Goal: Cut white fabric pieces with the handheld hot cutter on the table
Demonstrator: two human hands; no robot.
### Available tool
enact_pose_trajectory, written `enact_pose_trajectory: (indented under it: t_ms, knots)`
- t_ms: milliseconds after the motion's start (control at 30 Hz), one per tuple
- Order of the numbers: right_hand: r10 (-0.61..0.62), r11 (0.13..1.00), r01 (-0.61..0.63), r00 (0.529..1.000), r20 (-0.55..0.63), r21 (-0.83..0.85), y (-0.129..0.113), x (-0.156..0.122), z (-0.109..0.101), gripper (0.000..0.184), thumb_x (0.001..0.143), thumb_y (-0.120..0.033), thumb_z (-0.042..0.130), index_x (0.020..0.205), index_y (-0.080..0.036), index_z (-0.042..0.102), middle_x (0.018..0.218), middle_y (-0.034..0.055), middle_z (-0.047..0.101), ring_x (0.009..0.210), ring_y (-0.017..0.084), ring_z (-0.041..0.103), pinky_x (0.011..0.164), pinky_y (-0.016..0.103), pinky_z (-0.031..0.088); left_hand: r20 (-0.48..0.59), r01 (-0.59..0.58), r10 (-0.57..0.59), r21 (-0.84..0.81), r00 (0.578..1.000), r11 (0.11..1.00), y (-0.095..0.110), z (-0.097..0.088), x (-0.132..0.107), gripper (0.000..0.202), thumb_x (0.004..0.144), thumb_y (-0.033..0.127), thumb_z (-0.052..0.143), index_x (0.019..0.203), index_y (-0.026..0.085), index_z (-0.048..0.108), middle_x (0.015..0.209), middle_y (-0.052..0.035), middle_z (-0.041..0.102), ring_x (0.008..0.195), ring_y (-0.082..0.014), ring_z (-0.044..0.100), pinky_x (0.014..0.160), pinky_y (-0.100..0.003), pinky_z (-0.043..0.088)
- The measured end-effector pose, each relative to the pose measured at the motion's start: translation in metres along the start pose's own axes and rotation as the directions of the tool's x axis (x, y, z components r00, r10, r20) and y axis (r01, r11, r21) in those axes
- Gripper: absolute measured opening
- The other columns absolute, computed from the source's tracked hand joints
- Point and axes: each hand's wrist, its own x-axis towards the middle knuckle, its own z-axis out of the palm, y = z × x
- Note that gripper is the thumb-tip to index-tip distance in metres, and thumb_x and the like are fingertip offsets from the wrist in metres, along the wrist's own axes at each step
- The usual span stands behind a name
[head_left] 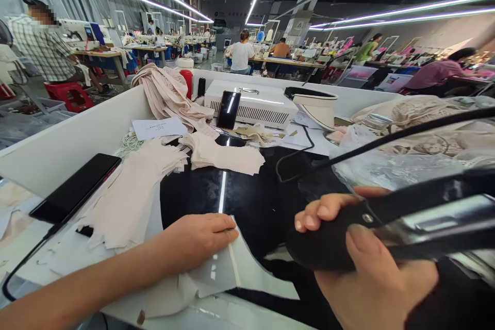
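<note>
My left hand [201, 240] is closed, its fingertips pressed together at the upper edge of a pale fabric piece [247, 263] with a thin cream strip along it. The piece lies partly over a glossy black work surface [193, 201]. My right hand [371, 273] is wrapped round a black corded hand tool [325, 240] with a shiny metal part, blurred and raised over the right side; I cannot make out its exact kind. Left of my left hand lies a stack of pale cut fabric pieces [127, 191]. A smaller stack of fabric pieces [228, 154] rests beyond it.
A white vented box [251, 103] stands at the back, with a phone [229, 109] leaning on it. A long black device [77, 185] sits at left. Plastic bags [386, 165] and lace fabric crowd the right. A black cable [406, 131] crosses above the table. People work at machines beyond.
</note>
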Motion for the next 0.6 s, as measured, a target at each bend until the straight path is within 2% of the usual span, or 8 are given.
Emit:
enact_pose_trajectory:
  t_ms: [100, 267, 600]
  knots:
    - [-0.050, 0.997, 0.051, 0.999, -0.019, 0.051, 0.014, 0.008, 0.014, 0.036, 0.075, -0.034, 0.089, 0.103, -0.028, 0.067, 0.072, -0.0042, 0.064, 0.057, 0.015, 0.061, 0.052, 0.029, 0.056, -0.007, -0.003, 0.003, 0.011, 1.000, 1.000, -0.001, 0.000, -0.002, 0.032, 0.102, 0.005, 0.045, 0.130, 0.012, 0.060, 0.134, -0.0117, 0.067, 0.124, -0.0197, 0.066, 0.104, -0.028, 0.057]
    - [-0.057, 0.996, 0.057, 0.998, -0.006, 0.075, 0.038, 0.012, 0.029, 0.036, 0.080, -0.033, 0.085, 0.108, -0.027, 0.063, 0.076, -0.0052, 0.066, 0.059, 0.014, 0.063, 0.057, 0.028, 0.056, 0.020, 0.002, -0.002, -0.008, 1.000, 1.000, -0.002, 0.000, -0.005, 0.039, 0.098, 0.000, 0.043, 0.132, 0.012, 0.059, 0.137, -0.0136, 0.065, 0.124, -0.0175, 0.066, 0.103, -0.025, 0.057]
    - [-0.071, 0.995, 0.068, 0.997, 0.038, 0.066, 0.049, 0.008, 0.033, 0.033, 0.085, -0.028, 0.079, 0.112, -0.027, 0.059, 0.080, -0.0059, 0.068, 0.062, 0.013, 0.063, 0.059, 0.027, 0.054, 0.039, 0.030, -0.028, -0.050, 0.999, 0.998, -0.003, 0.002, -0.006, 0.042, 0.097, 0.002, 0.044, 0.135, 0.014, 0.059, 0.139, -0.0119, 0.064, 0.121, -0.0186, 0.068, 0.104, -0.026, 0.057]
